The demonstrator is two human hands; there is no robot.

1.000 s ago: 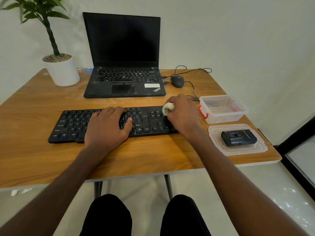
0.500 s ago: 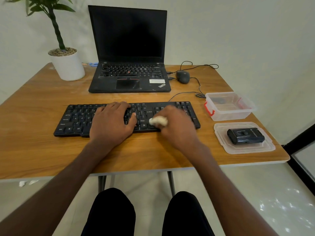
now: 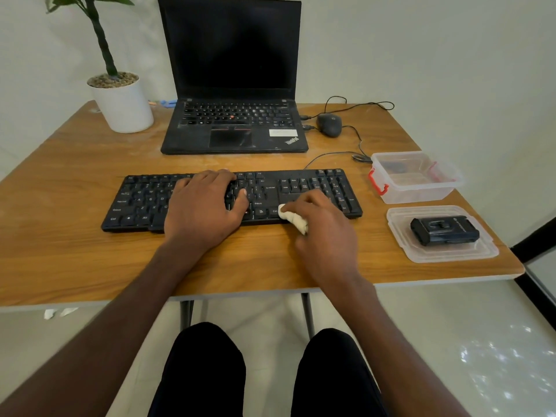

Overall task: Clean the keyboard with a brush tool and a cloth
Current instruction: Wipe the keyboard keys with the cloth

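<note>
- The right hand (image 3: 325, 233) has its fingers (image 3: 304, 203) clenched round a small wadded white cloth (image 3: 293, 218), pressing it on the near edge of the flat black plastic keyboard (image 3: 319, 188), beside the right Ctrl key.
- The left hand (image 3: 204, 206) lies flat on the middle keys, fingers (image 3: 210, 177) released and spread, steadying the keyboard on the wooden table (image 3: 75, 176); it grasps nothing.
- To wipe well, I would keep the left palm bearing down so the board cannot slide, and draw the cloth along each row with light pressure, working outward to the number pad beyond the right fingers.
- Legible writing: "ThinkPad" on the black laptop (image 3: 234, 127) beyond both hands; key legends such as "Ctrl", "Alt" and "Shift". The laptop's white sticker is unreadable.
- No brush tool can be told apart with certainty.
</note>
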